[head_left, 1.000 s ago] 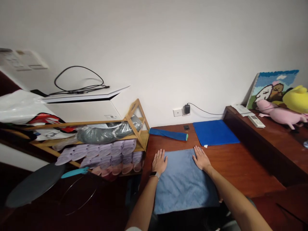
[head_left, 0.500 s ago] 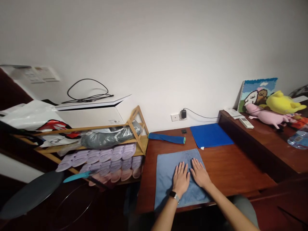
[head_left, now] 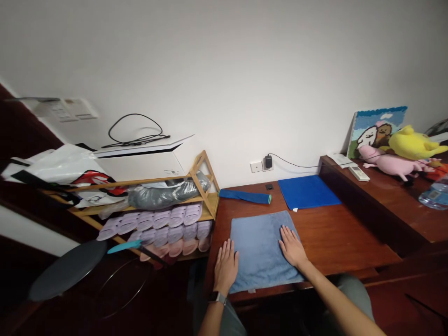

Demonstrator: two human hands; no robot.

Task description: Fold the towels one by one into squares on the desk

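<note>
A grey-blue cloth (head_left: 261, 252) lies spread out on the brown wooden desk (head_left: 336, 242), fairly smooth, with a small white tag at its near edge. Flat along the cloth's left edge is my left hand (head_left: 226, 267), fingers stretched out, a watch on the wrist. My right hand (head_left: 293, 247) rests flat on the right side of the cloth, its fingers slightly spread. Behind the cloth, a rolled blue cloth (head_left: 245, 196) with a green edge lies near the wall. A bright blue folded cloth (head_left: 308, 192) lies flat to the right of that roll.
On the left stands a wooden rack (head_left: 206, 186) with several lilac and pink slippers (head_left: 175, 217) and a white box (head_left: 147, 163) on top. A raised ledge at right carries a remote control (head_left: 359, 174), plush toys (head_left: 390, 161) and a plastic bottle (head_left: 434, 195). A charger (head_left: 268, 161) sits in the wall socket.
My hands came together over the middle of the cloth, then my left hand slid out to its left edge. The cloth's near part now lies flat on the desk instead of hanging over its front edge.
</note>
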